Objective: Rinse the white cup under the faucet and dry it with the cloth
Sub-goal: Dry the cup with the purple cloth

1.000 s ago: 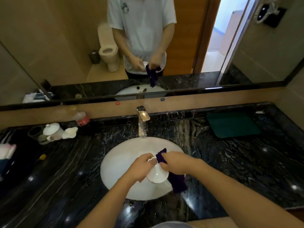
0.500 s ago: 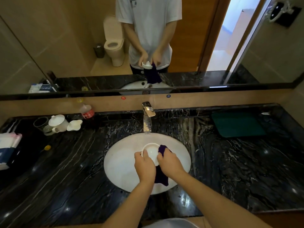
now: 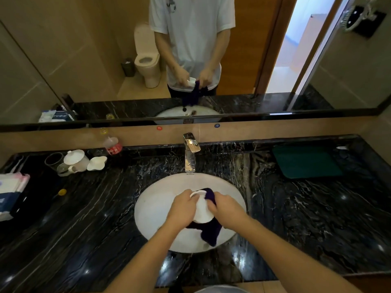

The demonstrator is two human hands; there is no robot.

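Over the white sink basin, my left hand grips the white cup, which lies tilted with its rim away from me. My right hand holds the dark purple cloth against the cup's right side. Part of the cloth wraps over the rim and the rest hangs below the cup. The chrome faucet stands behind the basin with no water running.
On the black marble counter at the back left stand a white teapot, a white pitcher, a glass and a plastic bottle. Tissue packs lie at far left, a green mat at back right. A mirror covers the wall.
The cup has turned from facing up with its opening showing to lying with its outer side toward me. Both hands shifted round it, and the cloth hangs lower.
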